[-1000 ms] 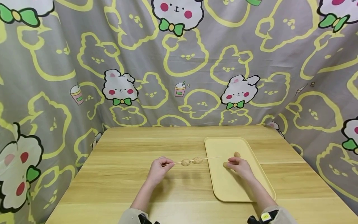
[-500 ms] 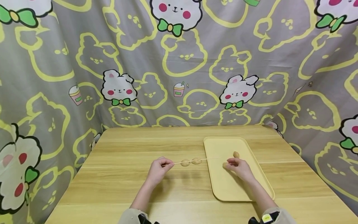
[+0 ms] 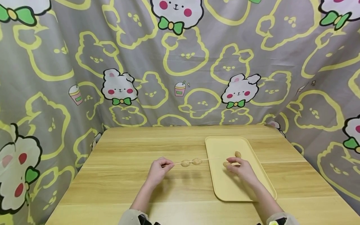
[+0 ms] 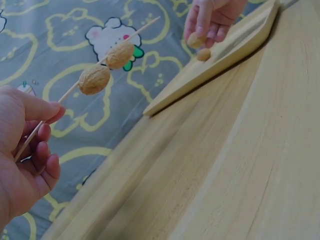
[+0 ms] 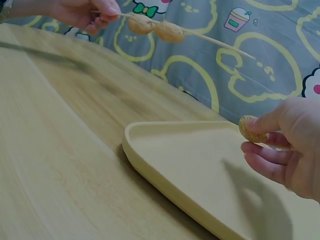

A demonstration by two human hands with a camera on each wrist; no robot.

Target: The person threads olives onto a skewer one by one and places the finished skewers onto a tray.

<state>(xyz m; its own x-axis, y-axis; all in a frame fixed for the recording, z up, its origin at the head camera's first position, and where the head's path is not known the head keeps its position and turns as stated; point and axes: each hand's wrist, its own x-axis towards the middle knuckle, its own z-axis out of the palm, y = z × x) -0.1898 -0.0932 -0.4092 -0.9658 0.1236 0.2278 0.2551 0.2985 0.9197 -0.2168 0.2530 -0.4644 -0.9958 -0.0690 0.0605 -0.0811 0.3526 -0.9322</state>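
Note:
My left hand [image 3: 159,170] pinches a thin wooden skewer [image 4: 71,90] near its left end, above the table. Threaded on its middle are two brown, wrinkled balls, one nearer the hand [image 4: 94,79] and one farther along [image 4: 120,55]. The skewer's bare pointed end reaches over the yellow tray [image 3: 233,187]. Between thumb and fingers, my right hand [image 3: 244,171] holds a loose brown ball [image 5: 252,129] above the tray, apart from the skewer tip. Another brown ball [image 3: 237,154] lies on the tray just beyond the right hand.
The wooden table [image 3: 126,193] carries the tray on its right half. A grey curtain [image 3: 157,62] with yellow outlines and cartoon animals hangs behind the table's far edge and along both sides.
Very little differs. My right wrist sits slightly lower in the head view, while its fingers keep the ball. My left hand and the skewer have barely moved.

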